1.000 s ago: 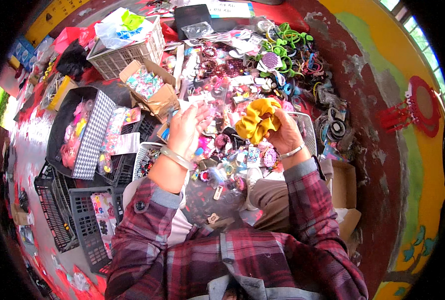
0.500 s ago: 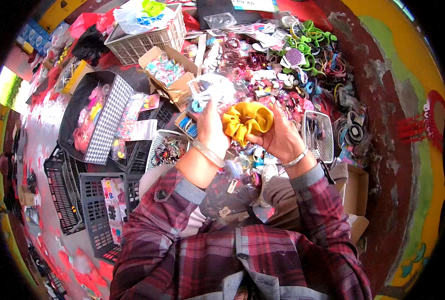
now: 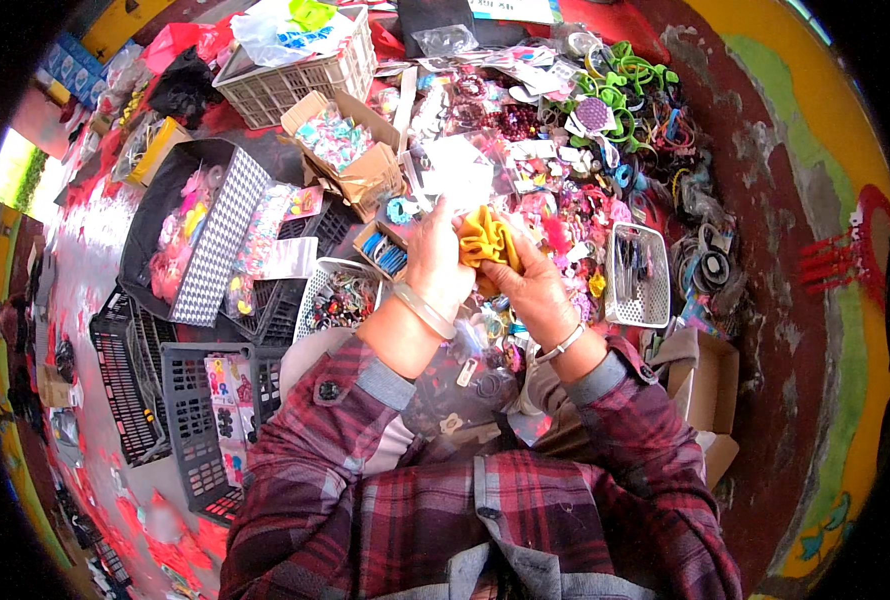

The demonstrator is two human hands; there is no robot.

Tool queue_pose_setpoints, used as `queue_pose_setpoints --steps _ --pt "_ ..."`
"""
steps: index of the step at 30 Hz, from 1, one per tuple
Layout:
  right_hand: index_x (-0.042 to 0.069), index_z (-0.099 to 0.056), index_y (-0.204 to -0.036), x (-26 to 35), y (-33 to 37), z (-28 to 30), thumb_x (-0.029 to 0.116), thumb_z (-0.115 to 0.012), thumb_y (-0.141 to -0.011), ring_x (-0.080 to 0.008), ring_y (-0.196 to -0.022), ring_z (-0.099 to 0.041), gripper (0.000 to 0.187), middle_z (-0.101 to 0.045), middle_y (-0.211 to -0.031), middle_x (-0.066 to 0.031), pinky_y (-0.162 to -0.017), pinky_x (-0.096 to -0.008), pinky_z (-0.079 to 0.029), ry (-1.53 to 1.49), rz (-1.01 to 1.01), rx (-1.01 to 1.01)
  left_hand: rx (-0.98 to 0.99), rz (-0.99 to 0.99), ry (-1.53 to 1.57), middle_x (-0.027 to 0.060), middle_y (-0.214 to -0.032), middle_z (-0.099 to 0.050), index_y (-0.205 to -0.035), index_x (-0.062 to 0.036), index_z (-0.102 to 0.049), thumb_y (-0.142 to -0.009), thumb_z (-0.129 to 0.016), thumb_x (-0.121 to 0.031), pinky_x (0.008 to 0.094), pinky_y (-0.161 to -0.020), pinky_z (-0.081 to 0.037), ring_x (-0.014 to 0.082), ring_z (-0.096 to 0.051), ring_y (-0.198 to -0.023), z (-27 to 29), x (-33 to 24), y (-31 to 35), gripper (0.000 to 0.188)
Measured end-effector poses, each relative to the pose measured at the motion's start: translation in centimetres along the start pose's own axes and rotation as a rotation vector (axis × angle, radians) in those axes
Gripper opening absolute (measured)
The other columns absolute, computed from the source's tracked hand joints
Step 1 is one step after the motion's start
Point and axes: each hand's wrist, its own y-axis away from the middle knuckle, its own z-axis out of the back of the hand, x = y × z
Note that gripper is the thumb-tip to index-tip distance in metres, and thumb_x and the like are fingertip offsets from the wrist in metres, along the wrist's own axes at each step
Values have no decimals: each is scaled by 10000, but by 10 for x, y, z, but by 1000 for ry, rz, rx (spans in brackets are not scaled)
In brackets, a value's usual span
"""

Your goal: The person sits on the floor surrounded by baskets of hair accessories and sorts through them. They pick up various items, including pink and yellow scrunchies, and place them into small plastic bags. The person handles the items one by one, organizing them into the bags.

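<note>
A mustard-yellow scrunchie [image 3: 487,238] is bunched up between my two hands above the spread of hair accessories. My left hand [image 3: 437,262] holds its left side, with a pale bangle round the wrist. From the right, my right hand [image 3: 537,290] grips it, thumb pressed on its lower part; a silvery bangle circles that wrist. Under and beyond the hands lies a heap of hair ornaments [image 3: 565,190], mostly pink, red and white. Clear plastic packets [image 3: 455,170] rest just past my fingertips.
White baskets of small pieces flank my hands, one at left [image 3: 312,310], one at right [image 3: 617,305]. Further left stand a houndstooth bin [image 3: 215,235] and a dark crate [image 3: 190,430]. A cardboard box [image 3: 370,172] and a pale crate [image 3: 295,88] stand beyond; green headbands [image 3: 630,75] lie far right.
The scrunchie was spread wider and is now gathered into a smaller bunch. My right hand has moved left and slightly down, closer to my left hand.
</note>
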Motion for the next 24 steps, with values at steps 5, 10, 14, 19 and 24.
queue_pose_setpoints --steps 5,10,14,19,24 --pt "19 -460 -1230 8 -2 16 13 -517 -866 -123 -870 -584 368 -583 -1056 -49 -756 -259 -495 -285 -120 7 94 -36 0 96 -919 -596 -1067 -11 -525 -917 -474 -264 347 -729 -501 213 -598 -813 -2 -7 4 299" --pt "-6 -463 -1198 20 -5 33 76 -447 -887 -202 -832 -612 322 -582 -1037 -109 -730 -340 -529 -527 -213 143 48 -183 -297 96 -1044 -561 -1078 -24 -531 -912 -482 -240 306 -696 -504 173 -555 -908 1 -11 5 277" --pt "3 -497 -1161 54 2 50 142 -527 -874 -144 -755 -591 321 -592 -993 -78 -669 -305 -534 -335 -63 16 138 -345 -787 70 -906 -620 -976 23 -596 -885 -513 -180 238 -632 -480 138 -593 -780 2 -23 6 238" --pt "39 -546 -1037 52 2 59 -52 -552 -804 -132 -743 -584 251 -602 -964 -49 -615 -244 -489 138 295 -21 178 -541 -1395 56 -571 -588 -723 21 -630 -809 -591 -183 269 -515 -445 88 -557 -538 0 -26 15 224" --pt "43 -579 -943 52 -6 37 -128 -561 -661 -281 -868 -616 331 -613 -932 -120 -744 -317 -492 788 701 124 430 -724 -1503 158 -671 -607 -711 -67 -647 -739 -597 -237 366 -572 -459 329 -597 -638 6 -13 12 179"
